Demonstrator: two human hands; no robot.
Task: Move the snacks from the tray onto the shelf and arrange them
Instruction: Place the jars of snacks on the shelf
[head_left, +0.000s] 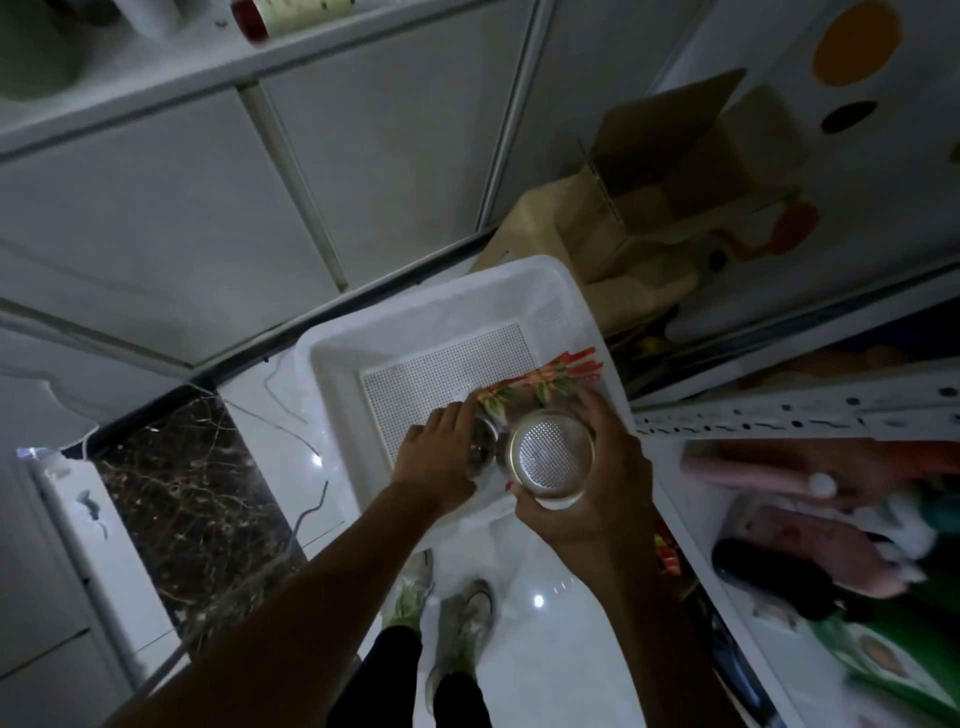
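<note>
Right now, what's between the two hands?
In the head view, a dark jar in the left hand and a silver-lidded jar in the right hand.

Down on the floor (545, 649) sits the tray (467, 301), just ahead of the shoes (467, 613). Inside it, the snack packets (545, 379) lie along the right wall. Over the tray's near right corner there are two jars side by side. The right grip (608, 483) wraps round the jar (550, 449), and the second jar (480, 447) sits to its left, against the left grip (436, 452). Behind the tray stands a cardboard box (675, 171). The shelf (779, 418) is off to the right, the cabinet (208, 208) to the left and behind.
</note>
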